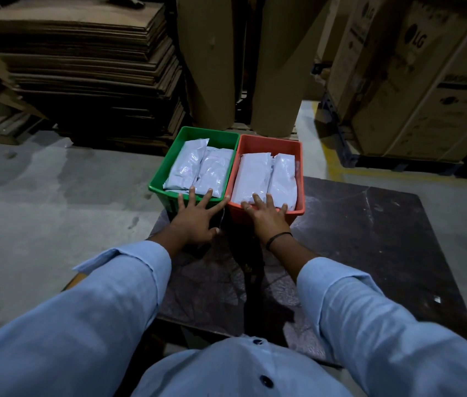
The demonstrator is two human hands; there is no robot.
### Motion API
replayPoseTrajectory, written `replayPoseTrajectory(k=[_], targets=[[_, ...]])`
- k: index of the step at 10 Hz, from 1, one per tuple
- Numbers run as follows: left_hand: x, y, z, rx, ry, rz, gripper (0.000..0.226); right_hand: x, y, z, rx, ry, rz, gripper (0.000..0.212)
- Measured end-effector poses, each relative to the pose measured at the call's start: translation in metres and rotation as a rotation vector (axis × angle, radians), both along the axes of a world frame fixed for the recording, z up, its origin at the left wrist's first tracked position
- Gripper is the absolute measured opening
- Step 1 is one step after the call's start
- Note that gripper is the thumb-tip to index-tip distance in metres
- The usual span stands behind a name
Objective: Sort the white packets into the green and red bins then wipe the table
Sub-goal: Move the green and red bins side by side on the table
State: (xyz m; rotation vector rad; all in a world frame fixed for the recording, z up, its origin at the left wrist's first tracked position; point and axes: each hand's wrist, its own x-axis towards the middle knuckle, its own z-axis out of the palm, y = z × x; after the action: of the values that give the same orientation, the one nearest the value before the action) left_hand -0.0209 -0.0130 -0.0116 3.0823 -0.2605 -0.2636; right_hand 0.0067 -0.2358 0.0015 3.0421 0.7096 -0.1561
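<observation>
A green bin [180, 151] and a red bin [299, 164] stand side by side at the far edge of a dark table [369, 239]. White packets [198, 167] lie in the green bin, and more white packets [266, 176] lie in the red one. My left hand [198, 216] presses with straight, spread fingers against the green bin's near wall. My right hand [266, 214] rests on the red bin's near rim, its fingertips reaching over onto a packet. Neither hand holds anything.
Flattened cardboard sheets [83, 67] are stacked at the back left. Brown paper rolls [206, 58] stand behind the bins. Large cartons [427, 81] fill the back right. Grey concrete floor [40, 196] surrounds the table, with a yellow line [332, 161] at the right.
</observation>
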Motion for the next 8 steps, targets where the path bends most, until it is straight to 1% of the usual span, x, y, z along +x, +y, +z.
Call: replayPoseTrajectory(k=[4, 5, 6, 8], targets=[[-0.001, -0.001, 0.001, 0.010, 0.010, 0.003, 0.094, -0.002, 0.000, 0.002, 0.007, 0.012, -0.011, 0.062], [-0.001, -0.002, 0.003, 0.006, 0.013, 0.013, 0.094, -0.002, -0.002, 0.003, 0.000, 0.007, -0.022, 0.064], [0.000, -0.003, 0.004, 0.002, 0.027, 0.017, 0.093, -0.005, -0.012, -0.002, 0.000, -0.030, -0.127, 0.065], [0.000, -0.001, 0.003, 0.000, 0.040, 0.012, 0.093, -0.007, -0.015, -0.006, 0.023, -0.022, -0.197, 0.067]])
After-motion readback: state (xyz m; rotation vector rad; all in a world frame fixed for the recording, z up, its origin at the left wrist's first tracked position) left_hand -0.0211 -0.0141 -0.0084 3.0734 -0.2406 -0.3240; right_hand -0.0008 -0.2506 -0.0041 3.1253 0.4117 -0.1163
